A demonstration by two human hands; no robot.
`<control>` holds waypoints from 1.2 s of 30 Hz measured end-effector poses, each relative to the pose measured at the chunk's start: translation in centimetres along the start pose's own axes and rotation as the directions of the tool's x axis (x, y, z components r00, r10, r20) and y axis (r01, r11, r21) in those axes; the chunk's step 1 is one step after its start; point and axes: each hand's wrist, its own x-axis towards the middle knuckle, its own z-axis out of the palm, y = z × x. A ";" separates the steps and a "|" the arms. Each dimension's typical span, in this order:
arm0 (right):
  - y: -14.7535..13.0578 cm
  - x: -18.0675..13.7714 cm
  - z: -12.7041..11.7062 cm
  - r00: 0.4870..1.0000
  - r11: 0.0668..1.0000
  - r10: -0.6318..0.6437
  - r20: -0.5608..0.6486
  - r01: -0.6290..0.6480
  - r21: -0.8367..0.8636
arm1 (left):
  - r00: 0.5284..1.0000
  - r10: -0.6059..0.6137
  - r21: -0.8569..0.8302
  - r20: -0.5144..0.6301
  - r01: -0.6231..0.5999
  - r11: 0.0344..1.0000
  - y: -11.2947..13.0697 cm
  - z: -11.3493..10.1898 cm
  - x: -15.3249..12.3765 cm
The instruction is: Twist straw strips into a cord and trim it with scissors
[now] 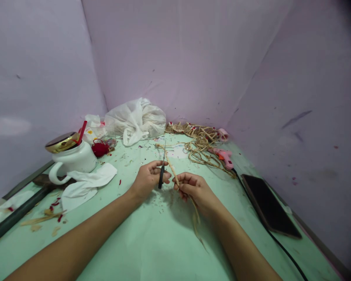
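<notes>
Straw strand [172, 168]: likely light, pliable; best held mid-length. Right hand [195, 190] pinches it; left hand [146, 180] grips scissors [162, 176] at right's ten o'clock.

the left forearm [84, 238] slants up from the lower left corner to a nearly straight left wrist [133, 195], and the left hand [148, 177] leans inward, its fingers curled in a grip while the uppermost one reaches straighter to the right. the right forearm [242, 242] rises from the bottom edge toward the middle, and past the right wrist [215, 207] the right hand [197, 189] points left, fingers bent and tips gathered in a close pinch. the two hands face each other, fingertips near (whether they touch is hard to tell). both forearms are bare, converging toward the centre.
</notes>
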 end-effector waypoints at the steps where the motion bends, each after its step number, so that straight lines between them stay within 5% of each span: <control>1: 0.1 0.0 0.0 1.000 1.000 0.005 0.017 -0.005 -0.009 | 1.000 -0.010 -0.034 -0.007 0.010 0.999 0.0 -0.1 0.1; 7: 0.3 -0.3 0.1 0.976 0.989 0.132 0.175 -0.119 -0.083 | 0.992 -0.111 -0.279 -0.057 0.091 0.956 -0.2 -0.4 0.5; 13: -0.3 -0.8 0.2 0.945 0.984 0.176 0.276 -0.179 -0.016 | 0.996 -0.054 -0.238 -0.076 0.034 0.971 -0.3 -0.1 0.2; 21: 0.6 -0.2 0.4 0.987 0.982 0.140 0.078 -0.149 0.120 | 0.997 0.033 -0.091 -0.063 -0.038 0.995 -0.4 -0.1 0.2; 25: 0.3 0.1 -0.1 0.991 0.984 0.096 -0.094 -0.081 0.157 | 0.993 0.102 0.248 0.058 -0.113 0.962 0.7 -1.0 0.1; 27: -0.1 0.2 -0.4 0.980 0.989 0.072 -0.185 -0.046 0.142 | 0.960 0.213 0.534 0.184 -0.279 0.798 1.1 -1.5 -0.1; 31: -0.4 0.3 -0.8 0.954 0.998 -0.011 -0.299 0.027 0.048 | 0.852 0.312 0.825 0.420 -0.502 0.259 0.9 -2.1 -0.3; 36: -0.4 0.4 -0.6 0.931 0.992 -0.085 -0.355 0.044 -0.120 | 0.824 0.244 0.852 0.512 -0.523 -0.022 0.1 -2.0 -0.2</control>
